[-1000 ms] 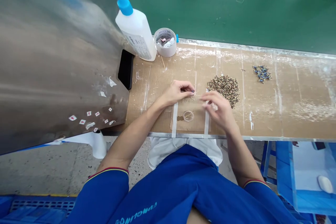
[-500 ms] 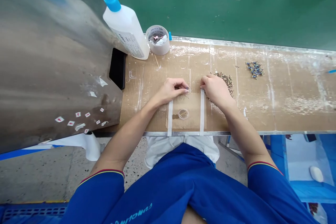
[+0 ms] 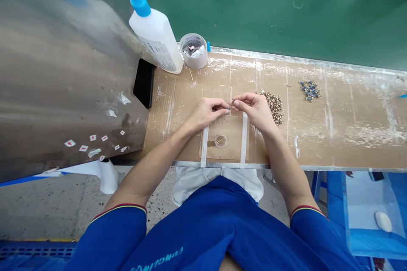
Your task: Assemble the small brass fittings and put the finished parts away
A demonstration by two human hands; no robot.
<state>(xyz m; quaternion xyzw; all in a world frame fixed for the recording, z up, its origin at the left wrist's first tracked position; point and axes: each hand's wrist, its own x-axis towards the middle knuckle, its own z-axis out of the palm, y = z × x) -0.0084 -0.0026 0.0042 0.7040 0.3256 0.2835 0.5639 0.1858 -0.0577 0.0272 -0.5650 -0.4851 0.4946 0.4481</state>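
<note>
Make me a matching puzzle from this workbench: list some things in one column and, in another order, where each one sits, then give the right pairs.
Things:
1. White bottle with blue nozzle
2. Small clear round dish
3. Heap of small brass-coloured parts
4. Cluster of small blue parts

Places:
A. Between two white tape strips
B. Right side of the cardboard
C. Beside the right hand
D. Back left, next to a tape roll

Pairs: 1-D, 2-A, 3-C, 4-B

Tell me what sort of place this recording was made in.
Most likely a factory hand-assembly station: a cardboard-topped workbench carries a heap of small brass-coloured metal parts, and a blue-nozzled squeeze bottle stands at its end.
</note>
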